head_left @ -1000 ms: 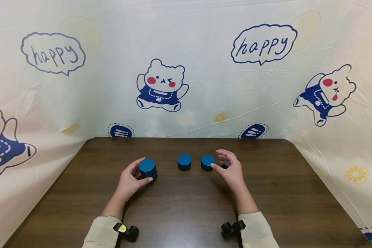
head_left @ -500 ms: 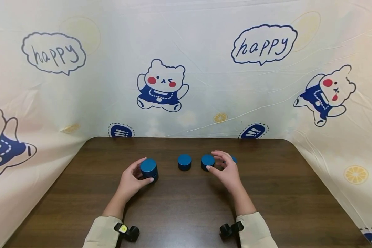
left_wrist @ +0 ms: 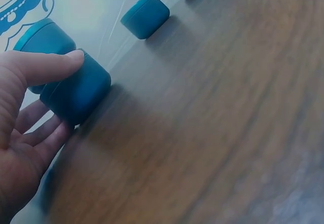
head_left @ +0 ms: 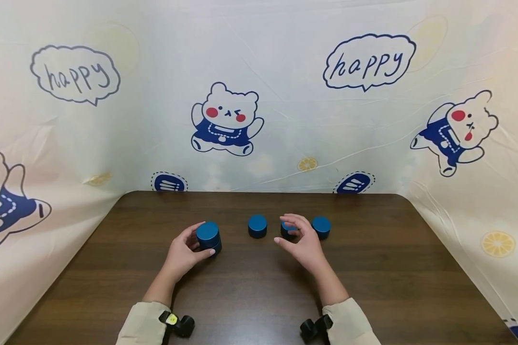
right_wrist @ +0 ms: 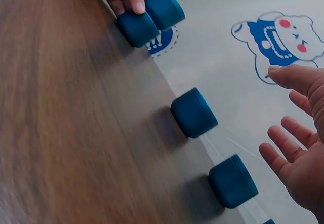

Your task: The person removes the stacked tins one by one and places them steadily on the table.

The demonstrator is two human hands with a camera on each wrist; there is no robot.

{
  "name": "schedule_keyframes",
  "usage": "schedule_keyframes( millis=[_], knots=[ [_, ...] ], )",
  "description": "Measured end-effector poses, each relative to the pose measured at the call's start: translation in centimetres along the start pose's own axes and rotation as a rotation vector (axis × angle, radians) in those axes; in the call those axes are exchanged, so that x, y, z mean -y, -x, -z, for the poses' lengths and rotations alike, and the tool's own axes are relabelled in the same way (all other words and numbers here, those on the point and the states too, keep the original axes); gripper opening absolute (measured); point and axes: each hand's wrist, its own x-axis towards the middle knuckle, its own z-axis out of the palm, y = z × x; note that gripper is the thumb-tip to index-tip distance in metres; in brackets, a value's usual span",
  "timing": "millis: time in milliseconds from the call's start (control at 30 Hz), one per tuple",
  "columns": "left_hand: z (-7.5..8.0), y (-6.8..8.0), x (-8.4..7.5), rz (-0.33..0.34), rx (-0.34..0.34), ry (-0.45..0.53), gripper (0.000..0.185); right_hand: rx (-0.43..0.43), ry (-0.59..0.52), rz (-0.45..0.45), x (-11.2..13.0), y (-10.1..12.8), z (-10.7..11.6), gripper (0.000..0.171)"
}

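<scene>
At the left of the table, one blue cylinder [head_left: 208, 232] stands on another blue cylinder [left_wrist: 81, 92], slightly offset from it. My left hand [head_left: 183, 251] holds this stack, its thumb [left_wrist: 55, 67] lying near the joint and its fingers round the far side. My right hand [head_left: 305, 244] is in the air with nothing in its grasp, thumb and fingers spread apart. In the head view it partly covers a third cylinder [head_left: 285, 230]; the right wrist view shows a gap between the hand and the cylinders. A single cylinder [head_left: 257, 226] stands left of that hand, another [head_left: 321, 228] to its right.
The brown wooden table [head_left: 241, 297] has a rounded far edge. Behind it and at its sides hangs a pale curtain [head_left: 285, 96] printed with bears, lemon slices and "happy" bubbles. Each sleeve carries a black wrist camera [head_left: 183, 327].
My right hand has moved left, off the rightmost cylinder, which now shows fully, and across the one beside it. The left hand and its stack have shifted very slightly right.
</scene>
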Motion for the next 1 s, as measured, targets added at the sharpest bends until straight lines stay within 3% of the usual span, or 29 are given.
schedule_keyframes(
  millis=[267, 700, 833, 1000],
  knots=[
    [0.0, 0.1, 0.2, 0.004, 0.002, 0.0, 0.076, 0.018, -0.021, 0.043, 0.7, -0.2, -1.4, 0.045],
    [0.0, 0.0, 0.1, 0.072, 0.012, -0.033, 0.074, 0.093, -0.001, 0.067, 2.2, -1.0, -3.8, 0.044],
    [-0.1, 0.0, 0.1, 0.063, 0.013, -0.032, 0.073, 0.123, -0.004, 0.068, 1.6, -1.3, -4.6, 0.046],
    [-0.1, 0.0, 0.1, 0.055, 0.007, -0.036, 0.072, 0.148, 0.014, 0.082, -0.8, -2.0, -6.0, 0.047]
  ],
)
